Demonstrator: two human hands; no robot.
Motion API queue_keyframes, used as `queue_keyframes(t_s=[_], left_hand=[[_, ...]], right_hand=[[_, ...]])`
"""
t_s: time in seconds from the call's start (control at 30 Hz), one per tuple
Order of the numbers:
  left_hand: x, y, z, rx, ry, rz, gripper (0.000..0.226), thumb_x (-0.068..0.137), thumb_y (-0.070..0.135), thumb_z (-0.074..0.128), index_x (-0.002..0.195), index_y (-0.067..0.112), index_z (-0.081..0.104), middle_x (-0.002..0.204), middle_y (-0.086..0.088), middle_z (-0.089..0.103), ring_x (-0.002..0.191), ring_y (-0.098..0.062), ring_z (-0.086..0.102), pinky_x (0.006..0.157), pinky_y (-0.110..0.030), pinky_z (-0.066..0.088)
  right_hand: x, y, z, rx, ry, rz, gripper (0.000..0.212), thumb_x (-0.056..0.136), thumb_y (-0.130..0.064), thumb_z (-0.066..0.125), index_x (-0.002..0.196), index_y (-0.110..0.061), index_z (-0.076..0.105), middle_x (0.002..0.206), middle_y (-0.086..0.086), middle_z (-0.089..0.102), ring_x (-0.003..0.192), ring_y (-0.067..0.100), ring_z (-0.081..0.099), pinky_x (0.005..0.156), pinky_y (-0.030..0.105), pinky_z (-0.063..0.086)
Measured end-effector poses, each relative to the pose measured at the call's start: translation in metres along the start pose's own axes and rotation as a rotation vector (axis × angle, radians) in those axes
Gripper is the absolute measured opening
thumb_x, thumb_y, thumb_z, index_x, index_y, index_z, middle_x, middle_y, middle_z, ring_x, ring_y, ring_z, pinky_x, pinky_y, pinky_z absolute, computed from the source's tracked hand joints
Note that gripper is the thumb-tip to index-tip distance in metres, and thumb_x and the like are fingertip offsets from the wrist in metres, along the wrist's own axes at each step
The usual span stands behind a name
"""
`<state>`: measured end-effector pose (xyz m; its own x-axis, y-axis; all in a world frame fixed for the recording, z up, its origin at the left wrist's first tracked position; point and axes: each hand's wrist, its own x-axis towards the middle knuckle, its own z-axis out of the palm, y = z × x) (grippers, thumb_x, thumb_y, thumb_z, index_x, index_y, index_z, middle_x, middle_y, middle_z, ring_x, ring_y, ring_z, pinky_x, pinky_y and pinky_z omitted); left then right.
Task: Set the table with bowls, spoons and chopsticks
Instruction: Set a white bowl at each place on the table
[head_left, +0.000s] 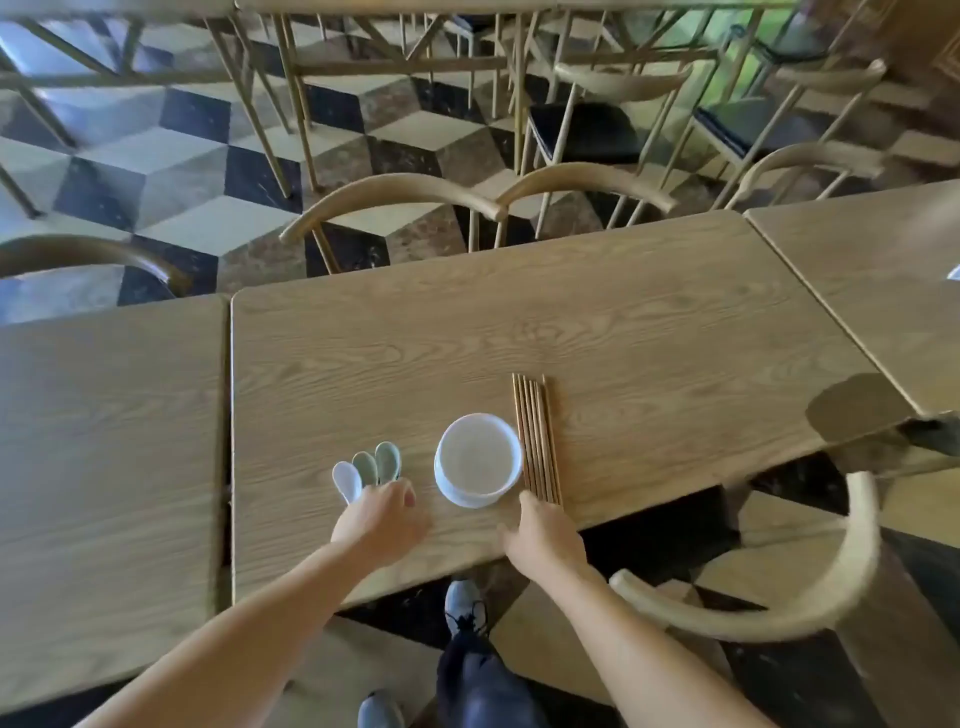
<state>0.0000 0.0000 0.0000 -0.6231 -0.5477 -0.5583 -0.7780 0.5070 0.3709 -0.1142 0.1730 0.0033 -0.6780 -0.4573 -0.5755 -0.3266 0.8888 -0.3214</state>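
A stack of white bowls (478, 460) stands near the front edge of the middle wooden table (571, 322). Left of it lie three ceramic spoons (366, 467), one white and two pale green, bowls pointing away from me. My left hand (382, 519) covers their handles, fingers curled over them. A bundle of several wooden chopsticks (537, 436) lies right of the bowls, pointing away. My right hand (543, 532) rests on the table with fingertips touching the near ends of the chopsticks.
Another wooden table (104, 441) stands to the left and one (883, 291) to the right. Curved-back wooden chairs stand at the far side (395, 195) and at the near right (779, 587). The floor is patterned tile.
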Motion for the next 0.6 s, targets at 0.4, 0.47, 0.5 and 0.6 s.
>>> queue_keyframes(t_s=[0.4,0.47,0.5,0.6], left_hand=[[0.057,0.035,0.006,-1.137,-0.225,-0.376,0.047,0.066,0.036,0.066,0.111,0.025,0.060,0.119,-0.011,0.059,0.102,-0.039,0.065,0.073,-0.054,0.060],[0.061,0.035,0.009,-1.108,-0.221,-0.373,0.047,0.064,0.038,0.068,0.109,0.030,0.060,0.119,-0.009,0.059,0.103,-0.036,0.065,0.073,-0.052,0.061],[0.062,0.036,0.010,-1.096,-0.235,-0.372,0.049,0.064,0.039,0.069,0.111,0.030,0.060,0.119,-0.009,0.060,0.103,-0.036,0.066,0.073,-0.051,0.061],[0.065,0.039,0.015,-1.093,-0.275,-0.369,0.054,0.064,0.038,0.071,0.116,0.028,0.060,0.119,-0.014,0.062,0.101,-0.036,0.068,0.078,-0.051,0.061]], right_hand=[[0.080,0.032,-0.035,1.164,-0.636,0.149,0.099,0.070,0.002,0.082,0.146,-0.028,0.027,0.111,0.021,0.068,0.087,0.030,0.065,0.077,0.045,0.058],[0.089,0.027,-0.033,1.152,-0.626,0.161,0.092,0.062,-0.009,0.090,0.135,-0.029,0.036,0.121,0.025,0.064,0.087,0.030,0.064,0.085,0.050,0.057],[0.092,0.025,-0.031,1.145,-0.619,0.169,0.091,0.056,-0.017,0.093,0.129,-0.031,0.040,0.123,0.026,0.063,0.087,0.030,0.064,0.089,0.053,0.056],[0.099,0.019,-0.029,1.155,-0.616,0.201,0.076,0.064,-0.026,0.090,0.125,-0.029,0.046,0.121,0.024,0.062,0.090,0.033,0.066,0.086,0.050,0.056]])
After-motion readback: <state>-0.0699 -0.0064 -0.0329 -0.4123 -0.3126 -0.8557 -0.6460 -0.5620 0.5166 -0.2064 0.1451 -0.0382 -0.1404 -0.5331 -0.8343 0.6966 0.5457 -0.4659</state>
